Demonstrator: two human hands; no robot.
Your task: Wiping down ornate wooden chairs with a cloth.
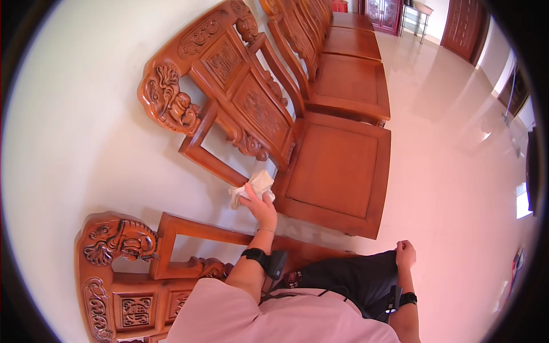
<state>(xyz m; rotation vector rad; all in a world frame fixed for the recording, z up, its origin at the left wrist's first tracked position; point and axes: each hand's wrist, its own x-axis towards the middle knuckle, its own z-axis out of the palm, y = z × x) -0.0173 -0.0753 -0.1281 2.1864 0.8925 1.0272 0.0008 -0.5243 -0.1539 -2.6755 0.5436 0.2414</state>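
My left hand (261,209) reaches forward, its fingers closed on a crumpled pale cloth (262,182). The cloth is pressed against the front end of the armrest (216,167) of a carved reddish-brown wooden chair (337,166), beside the near corner of its seat. Part of the armrest end is hidden behind the cloth. My right hand (405,254) is by my knee at the edge of my dark trousers (349,280), its fingers curled in, with nothing visible in them.
Behind this chair, more matching seats (350,80) run in a row along the pale wall (86,114). A similar carved chair (137,308) stands at the near left, partly hidden by my body. Glossy tiled floor (440,171) stretches along the right, with a wooden door (463,28) at the far end.
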